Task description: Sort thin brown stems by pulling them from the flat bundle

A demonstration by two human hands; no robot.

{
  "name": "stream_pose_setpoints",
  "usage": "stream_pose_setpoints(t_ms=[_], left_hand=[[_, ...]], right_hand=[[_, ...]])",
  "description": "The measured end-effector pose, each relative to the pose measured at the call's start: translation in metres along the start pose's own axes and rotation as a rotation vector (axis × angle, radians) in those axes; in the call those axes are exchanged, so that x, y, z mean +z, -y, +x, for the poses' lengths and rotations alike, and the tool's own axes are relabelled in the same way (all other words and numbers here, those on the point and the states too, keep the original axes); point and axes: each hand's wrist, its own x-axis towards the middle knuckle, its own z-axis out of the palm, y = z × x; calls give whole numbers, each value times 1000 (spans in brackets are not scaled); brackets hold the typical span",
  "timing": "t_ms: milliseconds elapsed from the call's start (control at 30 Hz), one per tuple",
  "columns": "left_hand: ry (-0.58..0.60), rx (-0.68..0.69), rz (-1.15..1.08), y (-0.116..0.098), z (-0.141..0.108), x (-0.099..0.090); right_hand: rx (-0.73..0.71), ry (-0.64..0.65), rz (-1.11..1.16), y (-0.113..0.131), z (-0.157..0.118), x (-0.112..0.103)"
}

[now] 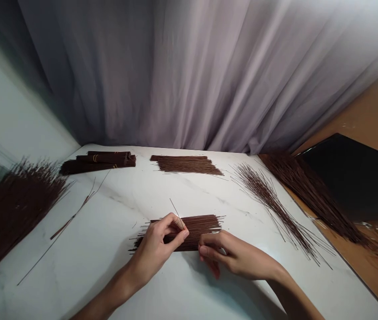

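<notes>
Between the thumb and index finger of my left hand (154, 242) is one thin brown stick (176, 210), tilted with its tip pointing up and away. Below that hand lies a flat bundle of thin dark-brown sticks (205, 223), set side by side across the white table, with uneven ends. My right hand (242, 255) is at the bundle's near right edge, thumb and index finger pressed together and the other fingers curled beneath. Whether anything is in its pinch is too small to make out.
Behind lies another flat row of sticks (187, 164). Tied dark bundles (109, 161) sit back left, near a few loose sticks (72, 218). Large stick heaps lie at far left (15, 209) and right (312, 195); a loose sheaf (279, 209) fans out nearer. A grey curtain (175, 75) hangs behind.
</notes>
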Motion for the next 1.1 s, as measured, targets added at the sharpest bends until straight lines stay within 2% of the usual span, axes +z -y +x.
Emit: stream_pose_setpoints(t_ms=[100, 167, 200, 300, 367, 433, 600, 667, 867, 1100], left_hand=[[-45, 103, 147, 2, -3, 4], [-41, 144, 239, 3, -5, 7], [-26, 150, 269, 3, -5, 8], [56, 117, 263, 2, -5, 7], [97, 90, 206, -1, -5, 6], [106, 63, 148, -4, -4, 5], [74, -3, 25, -8, -1, 2], [52, -21, -22, -8, 1, 0], [-4, -58, -131, -5, 3, -3], [-13, -78, -226, -8, 3, -3]], right_hand=[[-3, 75, 105, 8, -3, 2], [-17, 34, 62, 14, -6, 4], [-27, -43, -28, 16, -8, 5], [-43, -395, -453, 13, -8, 3], [-17, -533, -648, 4, -4, 0], [16, -498, -663, -7, 2, -4], [-51, -153, -420, -20, 11, -6], [-92, -79, -373, -18, 9, -5], [-79, -182, -417, -6, -1, -5], [-78, -169, -449, -9, -2, 0]])
